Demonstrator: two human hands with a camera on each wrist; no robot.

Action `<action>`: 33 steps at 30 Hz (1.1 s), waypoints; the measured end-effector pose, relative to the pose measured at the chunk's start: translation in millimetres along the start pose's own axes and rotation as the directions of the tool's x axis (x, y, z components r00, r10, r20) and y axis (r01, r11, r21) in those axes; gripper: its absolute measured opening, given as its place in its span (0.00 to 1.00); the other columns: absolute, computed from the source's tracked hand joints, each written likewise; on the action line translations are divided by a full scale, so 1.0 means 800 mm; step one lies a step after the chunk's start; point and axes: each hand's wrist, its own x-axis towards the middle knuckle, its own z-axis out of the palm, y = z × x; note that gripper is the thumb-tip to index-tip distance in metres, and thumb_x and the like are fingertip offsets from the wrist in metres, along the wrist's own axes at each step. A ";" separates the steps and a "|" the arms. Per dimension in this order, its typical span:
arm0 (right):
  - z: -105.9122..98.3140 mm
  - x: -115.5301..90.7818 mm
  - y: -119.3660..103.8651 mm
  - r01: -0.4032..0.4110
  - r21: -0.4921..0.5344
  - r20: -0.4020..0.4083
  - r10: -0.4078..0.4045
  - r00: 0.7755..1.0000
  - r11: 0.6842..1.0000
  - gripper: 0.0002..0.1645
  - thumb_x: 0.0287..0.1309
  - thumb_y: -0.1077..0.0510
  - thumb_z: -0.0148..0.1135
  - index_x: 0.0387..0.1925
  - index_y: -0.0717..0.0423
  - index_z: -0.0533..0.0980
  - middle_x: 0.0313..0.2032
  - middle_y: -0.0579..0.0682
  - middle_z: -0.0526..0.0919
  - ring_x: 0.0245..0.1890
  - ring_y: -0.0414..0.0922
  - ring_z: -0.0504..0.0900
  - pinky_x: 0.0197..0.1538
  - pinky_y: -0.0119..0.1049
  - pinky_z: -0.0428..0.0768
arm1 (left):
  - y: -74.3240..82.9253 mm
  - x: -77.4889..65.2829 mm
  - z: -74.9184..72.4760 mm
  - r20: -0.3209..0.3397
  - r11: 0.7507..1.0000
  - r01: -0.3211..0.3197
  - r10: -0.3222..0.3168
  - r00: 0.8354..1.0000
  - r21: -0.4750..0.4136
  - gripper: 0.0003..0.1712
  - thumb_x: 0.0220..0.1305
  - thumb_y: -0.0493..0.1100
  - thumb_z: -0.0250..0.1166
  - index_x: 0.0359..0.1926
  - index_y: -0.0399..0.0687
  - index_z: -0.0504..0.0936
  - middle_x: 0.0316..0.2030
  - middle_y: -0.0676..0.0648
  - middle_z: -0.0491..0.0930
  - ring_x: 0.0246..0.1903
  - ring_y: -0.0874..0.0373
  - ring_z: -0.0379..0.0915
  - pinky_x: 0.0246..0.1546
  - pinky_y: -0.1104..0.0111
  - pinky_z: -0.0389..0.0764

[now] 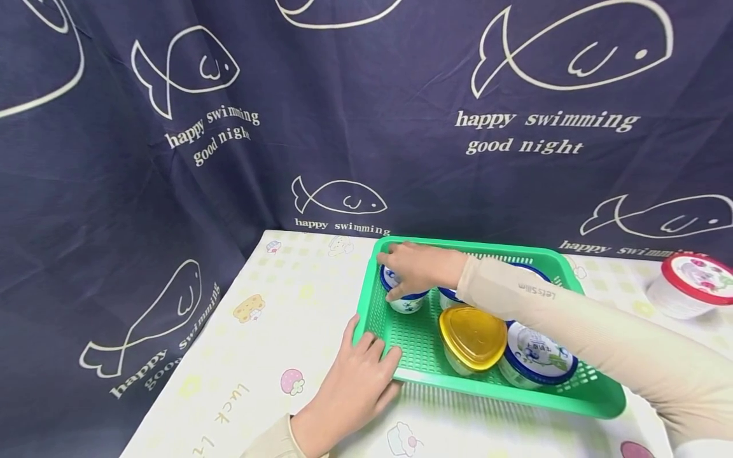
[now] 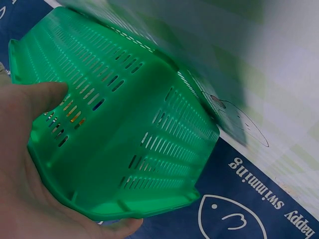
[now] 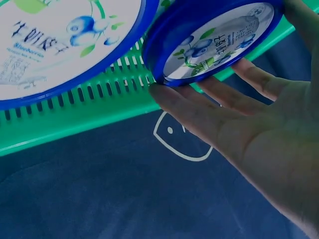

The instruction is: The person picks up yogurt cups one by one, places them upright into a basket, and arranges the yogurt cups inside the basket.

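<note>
In the head view a green plastic basket [image 1: 415, 346] with slotted sides stands on the table. My left hand [image 1: 356, 381] grips its front left corner; in the left wrist view the thumb lies against the basket's outer wall [image 2: 104, 124] and the fingers are at the rim. At the far left corner, inside the basket, my right hand [image 1: 422, 270] grips a white tub with a blue lid [image 1: 408, 305] from above. The right wrist view shows its blueberry-printed lid [image 3: 219, 45] tilted, with fingertips at the lid's edge. Another blue-rimmed lid [image 3: 65, 45] is beside it.
Also in the basket are a container with a gold lid [image 1: 472, 337] and a blue-lidded tub [image 1: 538, 353] at the front, with further blue-lidded tubs partly hidden under the right sleeve. A red-lidded tub [image 1: 684, 299] stands right of the basket. A dark fish-print curtain [image 1: 424, 152] hangs behind.
</note>
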 end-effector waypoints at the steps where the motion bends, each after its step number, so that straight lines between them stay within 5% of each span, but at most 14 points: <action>1: 0.001 0.000 0.000 -0.005 0.001 0.005 0.005 1.000 1.000 0.51 0.56 0.37 0.69 0.73 0.56 0.61 0.66 0.61 0.70 0.63 0.57 0.72 0.63 0.51 0.74 | 0.000 0.000 0.000 0.000 1.000 -0.002 0.002 1.000 0.005 0.17 0.58 0.55 0.66 0.43 0.52 0.76 0.31 0.52 0.77 0.41 0.52 0.72 0.65 0.36 0.58; 7: 0.009 -0.002 0.002 -0.034 0.011 0.030 0.034 0.999 0.999 0.50 0.58 0.36 0.68 0.72 0.55 0.61 0.65 0.62 0.69 0.62 0.57 0.72 0.63 0.53 0.73 | 0.001 0.001 0.001 0.001 1.000 -0.007 0.007 1.000 0.004 0.18 0.58 0.56 0.66 0.43 0.53 0.76 0.31 0.52 0.77 0.41 0.52 0.72 0.65 0.36 0.57; 21: 0.000 -0.027 0.025 -0.005 0.096 -0.039 0.009 0.999 0.995 0.48 0.61 0.34 0.64 0.73 0.54 0.61 0.67 0.61 0.68 0.63 0.56 0.70 0.62 0.50 0.75 | 0.001 0.001 0.000 0.003 1.000 0.008 -0.007 1.000 -0.025 0.18 0.58 0.55 0.67 0.42 0.52 0.76 0.32 0.51 0.77 0.40 0.52 0.72 0.67 0.37 0.54; 33: -0.007 -0.060 0.053 -0.060 0.168 -0.124 0.081 0.989 0.984 0.46 0.60 0.35 0.64 0.72 0.52 0.64 0.68 0.61 0.66 0.66 0.59 0.67 0.65 0.57 0.70 | 0.001 0.001 -0.001 -0.014 0.999 0.010 -0.010 1.000 -0.042 0.16 0.58 0.54 0.65 0.41 0.52 0.75 0.31 0.51 0.75 0.40 0.52 0.71 0.67 0.36 0.53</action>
